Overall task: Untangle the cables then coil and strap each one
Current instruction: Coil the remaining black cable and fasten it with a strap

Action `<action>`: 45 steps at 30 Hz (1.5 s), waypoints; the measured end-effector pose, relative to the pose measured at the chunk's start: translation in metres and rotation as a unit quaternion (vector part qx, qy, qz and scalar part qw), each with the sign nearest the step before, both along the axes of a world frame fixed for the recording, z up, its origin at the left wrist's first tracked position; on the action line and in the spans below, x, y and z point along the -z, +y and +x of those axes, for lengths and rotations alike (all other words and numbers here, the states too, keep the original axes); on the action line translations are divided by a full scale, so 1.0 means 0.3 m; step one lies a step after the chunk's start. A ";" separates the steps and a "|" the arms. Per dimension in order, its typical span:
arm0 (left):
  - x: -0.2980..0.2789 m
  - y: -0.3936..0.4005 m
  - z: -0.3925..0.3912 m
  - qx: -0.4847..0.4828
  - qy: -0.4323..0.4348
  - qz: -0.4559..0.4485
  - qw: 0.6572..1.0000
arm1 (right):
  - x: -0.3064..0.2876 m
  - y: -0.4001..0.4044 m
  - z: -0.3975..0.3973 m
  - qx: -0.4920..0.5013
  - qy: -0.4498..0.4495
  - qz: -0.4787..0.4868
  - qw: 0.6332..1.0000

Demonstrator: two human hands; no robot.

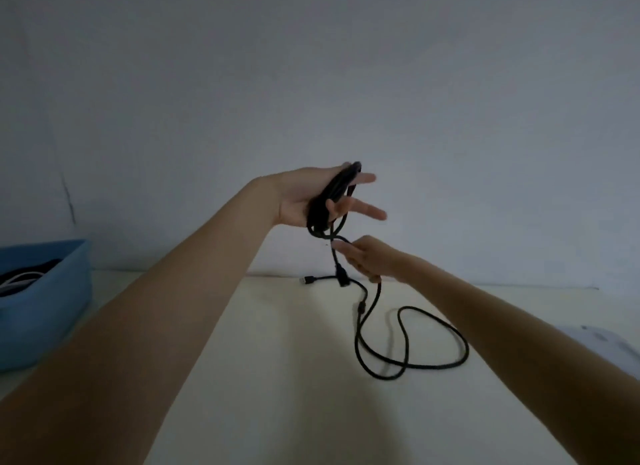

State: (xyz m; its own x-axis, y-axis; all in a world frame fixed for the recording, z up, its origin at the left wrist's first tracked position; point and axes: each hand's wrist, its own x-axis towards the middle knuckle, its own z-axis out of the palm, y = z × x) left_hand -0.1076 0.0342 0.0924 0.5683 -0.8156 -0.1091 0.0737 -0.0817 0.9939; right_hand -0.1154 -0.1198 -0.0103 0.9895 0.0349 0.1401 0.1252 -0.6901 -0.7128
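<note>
A black cable (408,336) runs from a coil of several loops in my raised left hand (304,198) down to the pale table (277,378). The coil lies across that palm, thumb over it, fingers spread. Just below, my right hand (370,256) pinches the same cable where it leaves the coil. The slack part falls past this hand and lies in a loose loop on the table at right. A USB plug (306,280) rests on the table by the wall, and a second dark connector (341,279) hangs beside it.
A blue plastic bin (52,308) holding white and dark cables stands at the left table edge. A pale flat object (602,340) lies at the right edge. A plain white wall stands right behind the table.
</note>
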 end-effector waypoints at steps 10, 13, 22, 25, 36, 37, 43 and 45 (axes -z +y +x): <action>0.189 0.056 0.039 -0.046 -0.014 0.220 0.974 | -0.287 -0.116 -0.003 0.076 -0.063 -0.063 0.993; 0.243 0.096 0.101 -0.168 0.047 0.124 0.977 | -0.340 -0.109 -0.030 0.029 -0.115 0.100 0.988; 0.184 0.089 0.210 -0.332 0.178 -0.242 0.894 | -0.296 0.068 -0.120 -0.150 -0.020 0.237 0.960; 0.137 0.072 0.212 -0.314 0.183 -0.308 0.879 | -0.216 0.080 -0.136 -0.175 0.059 0.184 0.965; 0.022 0.020 -0.003 -0.032 0.042 -0.068 0.996 | -0.030 0.026 -0.093 -0.096 0.158 0.011 0.983; 0.044 0.025 -0.017 -0.004 0.017 0.005 1.000 | -0.043 0.006 -0.090 -0.069 0.147 -0.017 0.987; 0.159 0.002 -0.034 0.053 -0.063 0.246 0.966 | -0.176 -0.072 -0.075 0.040 0.098 -0.103 0.989; 0.175 0.019 -0.012 0.036 -0.025 0.260 0.965 | -0.215 -0.113 -0.079 0.050 0.083 -0.062 0.993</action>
State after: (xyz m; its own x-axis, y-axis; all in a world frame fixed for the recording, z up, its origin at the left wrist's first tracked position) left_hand -0.1113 0.0398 0.0400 0.5274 -0.6956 -0.4878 0.0014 -0.5735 0.8192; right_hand -0.1390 -0.1536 0.0541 0.9981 -0.0570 -0.0250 -0.0601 -0.7774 -0.6261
